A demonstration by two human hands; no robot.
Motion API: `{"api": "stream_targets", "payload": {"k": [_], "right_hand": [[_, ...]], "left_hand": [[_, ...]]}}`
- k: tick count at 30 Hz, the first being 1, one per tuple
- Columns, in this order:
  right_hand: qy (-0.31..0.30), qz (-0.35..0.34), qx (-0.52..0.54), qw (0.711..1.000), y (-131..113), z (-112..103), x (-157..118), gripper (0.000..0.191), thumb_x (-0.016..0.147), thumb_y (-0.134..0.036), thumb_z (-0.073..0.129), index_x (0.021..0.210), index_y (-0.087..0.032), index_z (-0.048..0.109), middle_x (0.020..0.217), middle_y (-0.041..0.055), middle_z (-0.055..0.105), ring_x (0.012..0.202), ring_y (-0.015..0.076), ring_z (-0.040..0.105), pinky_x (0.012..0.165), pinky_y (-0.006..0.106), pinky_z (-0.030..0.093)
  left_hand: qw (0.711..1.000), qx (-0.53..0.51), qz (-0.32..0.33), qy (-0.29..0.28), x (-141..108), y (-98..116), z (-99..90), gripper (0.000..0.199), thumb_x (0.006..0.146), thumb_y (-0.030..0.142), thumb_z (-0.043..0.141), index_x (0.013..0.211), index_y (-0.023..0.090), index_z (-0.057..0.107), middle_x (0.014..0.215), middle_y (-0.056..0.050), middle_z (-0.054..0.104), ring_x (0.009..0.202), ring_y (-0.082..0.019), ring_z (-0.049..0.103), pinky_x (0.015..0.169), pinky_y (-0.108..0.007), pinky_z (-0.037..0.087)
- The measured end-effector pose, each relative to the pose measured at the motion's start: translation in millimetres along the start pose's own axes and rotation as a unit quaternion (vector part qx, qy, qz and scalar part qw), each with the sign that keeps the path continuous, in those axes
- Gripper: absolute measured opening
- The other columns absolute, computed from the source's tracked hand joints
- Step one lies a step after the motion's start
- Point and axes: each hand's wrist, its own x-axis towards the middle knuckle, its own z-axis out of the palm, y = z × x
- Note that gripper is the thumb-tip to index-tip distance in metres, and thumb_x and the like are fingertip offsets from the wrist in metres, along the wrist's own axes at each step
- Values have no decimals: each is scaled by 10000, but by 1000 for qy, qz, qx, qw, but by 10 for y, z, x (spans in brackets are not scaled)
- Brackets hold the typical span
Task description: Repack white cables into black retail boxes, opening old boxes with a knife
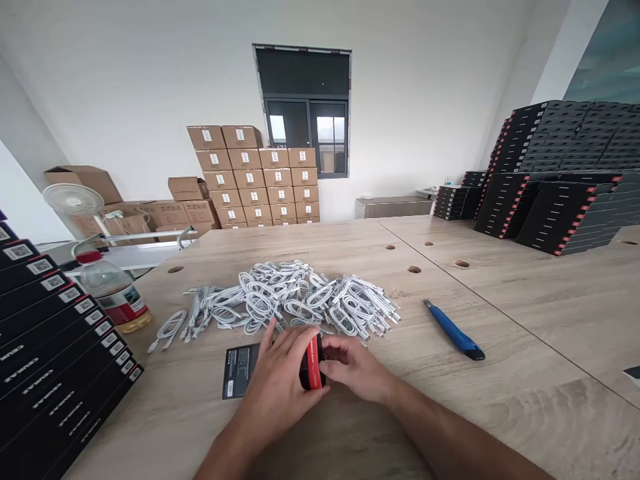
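My left hand (283, 370) is wrapped round a small black box with a red band (313, 363), standing on its edge near the front of the table. At the box's right side, my right hand (353, 365) is closed with thumb and fingers against it; whether it grips a flap or something inside is hidden. Partly under my left hand lies a flat dark printed card or sleeve (239, 370) with a white label. Just beyond both hands spreads a pile of coiled white cables (300, 293), and one coil (173, 327) sits apart at its left.
A blue utility knife (454, 329) lies to the right. Stacked black boxes (55, 360) and a red-capped bottle (113, 293) stand at left. More black boxes (560, 207) are piled at the far right. Cartons (265, 177) line the wall behind the wooden table (350, 247).
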Motion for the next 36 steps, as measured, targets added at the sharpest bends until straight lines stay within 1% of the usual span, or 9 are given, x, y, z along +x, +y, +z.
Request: {"api": "stream_targets", "payload": {"k": [3, 8, 12, 15, 24, 28, 31, 34, 36], "right_hand": [[-10, 15, 0, 1000, -10, 25, 3, 227, 783, -180, 644, 990, -203, 733, 927, 0, 728, 888, 195, 674, 860, 339, 506], [28, 22, -42, 998, -64, 89, -1, 249, 683, -97, 567, 872, -204, 687, 840, -33, 690, 827, 178, 638, 757, 294, 484], [62, 31, -82, 994, -100, 144, -15, 237, 664, -105, 535, 835, -205, 666, 784, -43, 648, 764, 164, 592, 706, 285, 458], [89, 33, -65, 993, -107, 181, -16, 216, 645, -123, 506, 796, -204, 636, 741, -45, 597, 729, 154, 551, 672, 280, 429], [103, 0, 5, 995, -117, 227, 14, 156, 644, -184, 485, 747, -199, 600, 737, -28, 563, 731, 156, 502, 682, 288, 404], [141, 11, -7, 990, -30, 170, 32, 191, 615, -222, 454, 734, -206, 603, 667, -40, 508, 661, 143, 447, 644, 287, 375], [133, 25, -14, 991, 28, 120, 53, 147, 605, -228, 447, 681, -209, 571, 624, -46, 456, 616, 133, 411, 603, 285, 349], [147, 14, -33, 988, 39, 98, 48, 238, 640, -209, 487, 836, -214, 621, 739, -26, 571, 713, 163, 538, 686, 302, 440], [187, -41, -104, 976, 18, 97, 19, 352, 700, -203, 567, 1045, -234, 632, 973, 24, 658, 931, 214, 623, 825, 349, 499]], "left_hand": [[1000, -8, 3, -3, 3, 35, -1, 705, 729, 180, 759, 1341, 293, 427, 1315, -26, 668, 1262, -252, 597, 1269, -526, 38], [999, -34, 23, 6, 17, 110, -5, 572, 739, 187, 739, 1251, 301, 512, 1277, 2, 700, 1253, -233, 616, 1285, -483, -1], [998, -45, 33, 8, 32, 137, 2, 593, 739, 156, 714, 1277, 321, 524, 1273, 12, 708, 1263, -226, 618, 1289, -477, -27], [998, -48, 36, 10, 40, 130, 19, 616, 735, 151, 716, 1292, 330, 523, 1272, 23, 711, 1302, -227, 596, 1292, -474, -35], [999, -30, 43, 0, 53, 114, 5, 570, 788, 184, 677, 1315, 324, 513, 1316, 13, 695, 1392, -241, 523, 1285, -477, 21], [999, -30, 38, -7, 52, 113, -5, 668, 731, 192, 717, 1340, 321, 475, 1349, 10, 674, 1393, -237, 516, 1282, -460, 64], [999, -21, 31, -3, 40, 91, -2, 697, 706, 190, 746, 1331, 302, 462, 1344, -14, 670, 1348, -252, 548, 1270, -479, 111], [1000, 4, 8, 10, 28, 51, -1, 626, 751, 189, 727, 1310, 285, 462, 1296, -46, 682, 1229, -266, 616, 1226, -527, 199], [999, 27, -19, 20, 24, 28, 0, 556, 774, 155, 676, 1277, 281, 476, 1246, -53, 693, 1162, -270, 642, 1183, -542, 256]]}}
